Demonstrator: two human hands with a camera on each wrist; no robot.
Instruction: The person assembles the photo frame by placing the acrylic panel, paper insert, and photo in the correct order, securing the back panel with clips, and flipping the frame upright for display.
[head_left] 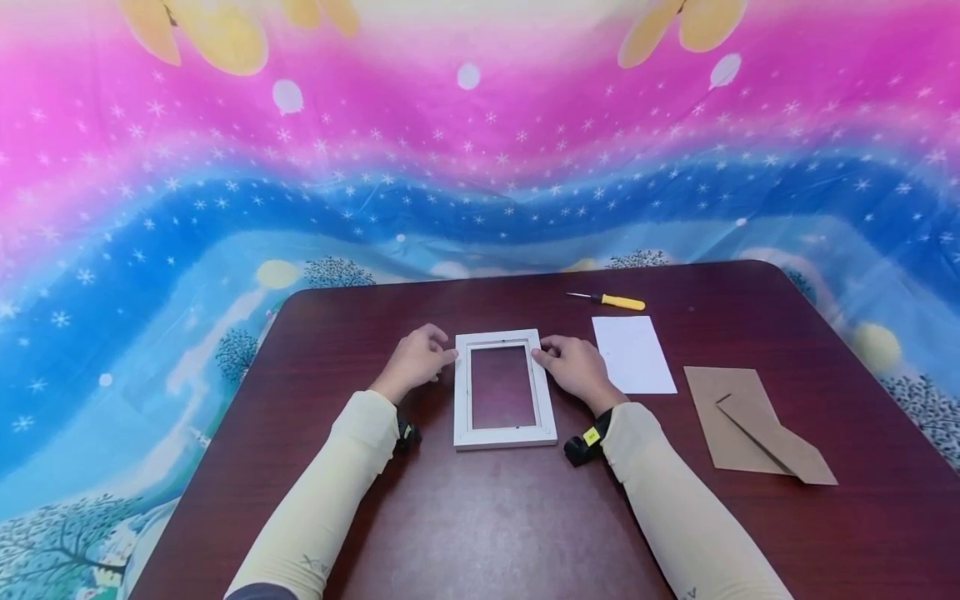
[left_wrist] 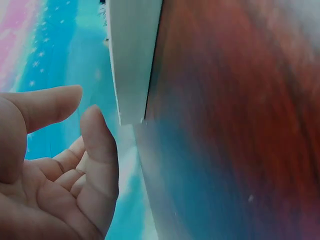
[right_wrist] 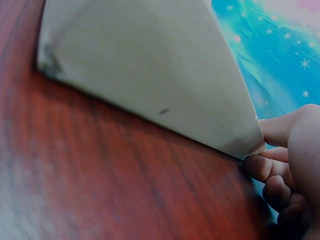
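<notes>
the white, rectangular, open-centred frame (head_left: 504, 437), apparently wooden, rests on the glossy red-brown tabletop (head_left: 487, 517) and should handle as light and stiff, best held by opposite side rails, the right hand (head_left: 577, 364) pinching one, the left hand (head_left: 416, 358) relaxed and ungripping beside the other.

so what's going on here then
A person is handling a white frame. The right hand pinches its right side near the far corner, while the left hand is by the left side, fingers loose, not gripping. The table shows through the opening. Off to the right lie a white sheet, a screwdriver and a brown board, none of them held.
</notes>
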